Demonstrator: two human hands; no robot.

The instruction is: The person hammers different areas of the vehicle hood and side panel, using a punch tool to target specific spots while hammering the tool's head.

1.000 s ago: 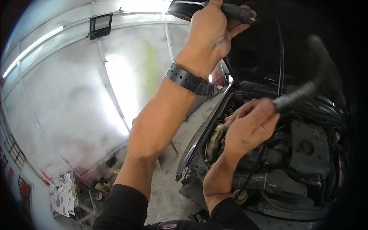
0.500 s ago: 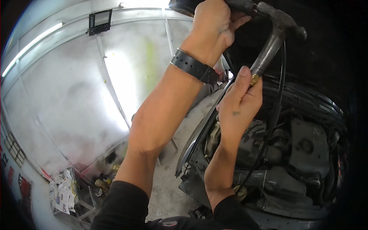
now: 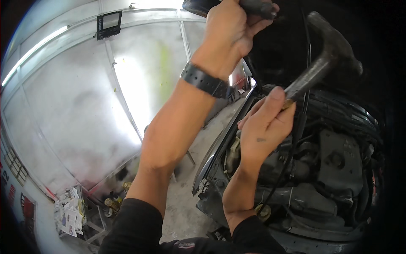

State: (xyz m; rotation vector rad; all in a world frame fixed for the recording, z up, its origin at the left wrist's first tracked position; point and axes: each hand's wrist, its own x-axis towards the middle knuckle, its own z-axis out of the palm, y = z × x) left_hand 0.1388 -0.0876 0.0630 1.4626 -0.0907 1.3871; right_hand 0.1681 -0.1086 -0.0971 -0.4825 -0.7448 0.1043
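Note:
My left hand is raised at the top centre, a black strap round its wrist. Its fingers wrap a dark, thick, rounded bar, whose far end runs out of the picture at the top. To the right and lower, my right hand grips a hammer by its handle, thumb laid along it. The hammer's metal head is tilted up and to the right, apart from the bar. Behind it lies the dark underside of a raised car hood.
Below my right hand spreads an open engine bay, with a thin dark rod standing in front of it. A pale panelled wall is on the left. At lower left, a stand bears newspapers beside several brass-coloured parts.
The hammer has swung down and to the right, away from the bar's end. My right hand has dropped a little, and my left hand has shifted slightly left.

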